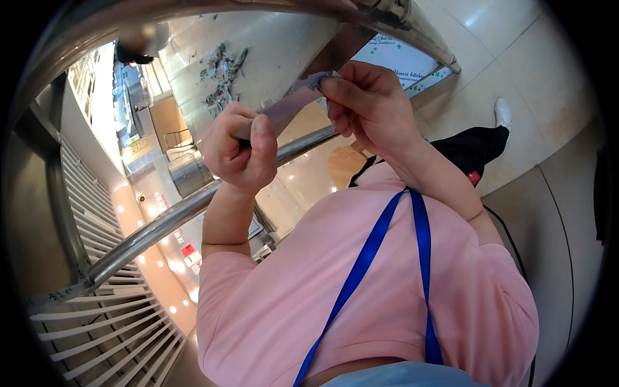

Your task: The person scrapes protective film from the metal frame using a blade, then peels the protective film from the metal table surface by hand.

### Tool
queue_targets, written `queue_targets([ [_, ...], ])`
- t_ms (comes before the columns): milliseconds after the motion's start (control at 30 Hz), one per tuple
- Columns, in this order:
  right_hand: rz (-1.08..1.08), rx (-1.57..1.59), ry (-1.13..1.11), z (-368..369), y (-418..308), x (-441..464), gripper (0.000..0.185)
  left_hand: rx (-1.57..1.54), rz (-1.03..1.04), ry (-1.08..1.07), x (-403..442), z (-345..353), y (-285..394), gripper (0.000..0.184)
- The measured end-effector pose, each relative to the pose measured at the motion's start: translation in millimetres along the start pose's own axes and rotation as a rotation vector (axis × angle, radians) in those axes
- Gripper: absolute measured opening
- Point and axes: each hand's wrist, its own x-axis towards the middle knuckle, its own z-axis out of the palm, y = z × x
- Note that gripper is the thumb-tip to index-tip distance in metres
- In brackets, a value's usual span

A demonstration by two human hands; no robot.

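Observation:
A thin, flat greyish strip (pixel 291 107) stretches between my two hands, above a metal surface. My left hand (pixel 241 147) is closed on its lower left end, thumb laid over it. At the other end, my right hand (pixel 369 98) pinches the strip between thumb and forefinger, where its edge looks ragged. Torn grey scraps (pixel 223 76) lie in a loose heap on the metal surface (pixel 277 40) beyond my left hand. What the strip is made of, I cannot make out.
A metal rail (pixel 169 222) runs under my forearms, and a curved metal bar (pixel 213 8) crosses the top. Printed board (pixel 412 59) leans by the metal surface at upper right. White slats (pixel 109 322) stand at lower left. My white shoe (pixel 503 113) rests on floor tiles (pixel 548 84).

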Motion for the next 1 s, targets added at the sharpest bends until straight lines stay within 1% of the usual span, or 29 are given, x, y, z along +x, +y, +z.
queue_targets([
  [200,-0.008,-0.047,0.007,-0.1,-3.2,-0.9,0.017,-0.012,-0.025,-0.026,0.1,-2.6,0.5,0.018],
  [333,-0.075,-0.052,-0.08,-5.9,3.1,2.8,0.018,-0.045,-0.053,-0.005,-0.6,-3.7,0.0,0.018],
  [433,0.039,-0.062,-0.078,-7.5,20.9,2.0,0.019,-0.088,-0.058,0.037,-4.6,-4.2,-4.3,0.018],
  [467,0.098,-0.035,-0.109,-10.5,29.0,1.0,0.019,-0.103,-0.053,0.054,-6.3,-3.0,-5.5,0.018],
  [567,0.097,0.029,-0.111,-14.8,38.9,2.0,0.02,-0.03,-0.14,0.037,-3.2,2.1,5.7,0.018],
  [667,-0.004,0.06,-0.151,-16.0,42.8,8.2,0.021,-0.101,-0.164,0.119,-5.2,8.1,2.5,0.019],
  [767,-0.076,0.142,-0.163,-22.1,43.5,12.6,0.02,-0.159,-0.149,0.089,-7.5,11.2,-3.8,0.017],
  [867,-0.041,0.274,-0.236,-26.4,41.4,11.7,0.019,-0.044,-0.124,0.084,-7.2,15.9,-2.6,0.016],
  [1000,-0.007,0.341,-0.272,-28.8,41.4,14.0,0.018,-0.006,-0.106,0.012,-8.3,20.6,1.3,0.013],
])
